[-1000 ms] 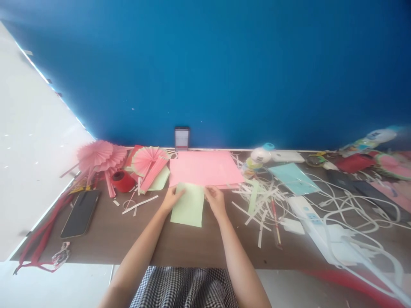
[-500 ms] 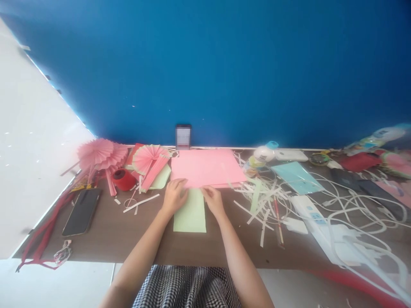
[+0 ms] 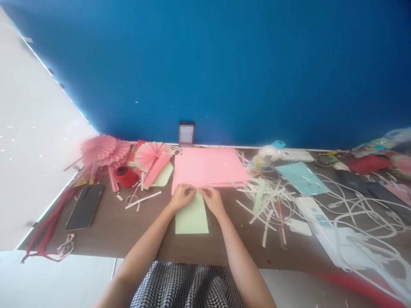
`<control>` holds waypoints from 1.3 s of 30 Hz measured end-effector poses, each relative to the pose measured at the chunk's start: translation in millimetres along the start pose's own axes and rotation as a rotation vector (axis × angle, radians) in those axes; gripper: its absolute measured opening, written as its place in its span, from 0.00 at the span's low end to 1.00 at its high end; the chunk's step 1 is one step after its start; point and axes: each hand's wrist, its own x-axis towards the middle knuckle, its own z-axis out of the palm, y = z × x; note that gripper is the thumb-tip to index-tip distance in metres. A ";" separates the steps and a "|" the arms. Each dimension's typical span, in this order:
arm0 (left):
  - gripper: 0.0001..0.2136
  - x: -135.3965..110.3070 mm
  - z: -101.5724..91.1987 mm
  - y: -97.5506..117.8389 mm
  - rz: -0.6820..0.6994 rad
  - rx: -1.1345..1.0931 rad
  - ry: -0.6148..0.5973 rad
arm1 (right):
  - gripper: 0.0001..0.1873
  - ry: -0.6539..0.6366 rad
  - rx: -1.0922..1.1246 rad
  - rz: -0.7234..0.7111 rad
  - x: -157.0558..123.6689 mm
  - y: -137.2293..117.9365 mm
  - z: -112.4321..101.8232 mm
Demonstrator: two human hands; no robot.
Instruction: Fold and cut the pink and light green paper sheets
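A light green sheet of paper [image 3: 192, 218] lies on the brown table [image 3: 128, 231] in front of me. My left hand [image 3: 181, 197] and my right hand [image 3: 212, 199] sit side by side on its far edge, fingers curled and pinching the paper there. Their fingertips nearly meet in the middle. Just beyond the hands lies a stack of pink paper [image 3: 208, 167].
Pink folded paper fans [image 3: 105, 149] and a red tape roll [image 3: 126, 176] sit at the left, with a dark phone [image 3: 85, 206] nearer the edge. A small phone [image 3: 186, 134] leans on the blue wall. White paper strips [image 3: 266, 201], a glue bottle [image 3: 268, 153], a power strip [image 3: 314, 214] and cables fill the right.
My hands have moved closer together along the green sheet's far edge. The sheet has turned straighter and looks shorter at the far end.
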 end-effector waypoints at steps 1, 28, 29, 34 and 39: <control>0.08 0.0 0.0 0.4 -0.006 0.003 -0.009 | 0.11 0.000 -0.002 -0.004 -0.2 -0.7 0.1; 0.11 1.7 1.2 -0.8 -0.036 -0.053 -0.023 | 0.10 0.007 -0.341 -0.180 -5.5 -4.2 5.3; 0.11 1.7 1.1 -0.8 -0.028 -0.058 -0.017 | 0.10 0.006 -0.341 -0.178 -5.6 -4.0 5.3; 0.10 0.6 1.2 -2.4 -0.007 -0.058 -0.002 | 0.10 -0.014 -0.302 -0.160 -5.9 -2.8 4.9; 0.10 0.4 1.9 -3.6 -0.047 -0.023 -0.009 | 0.11 -0.024 -0.323 -0.149 -5.9 -4.7 4.7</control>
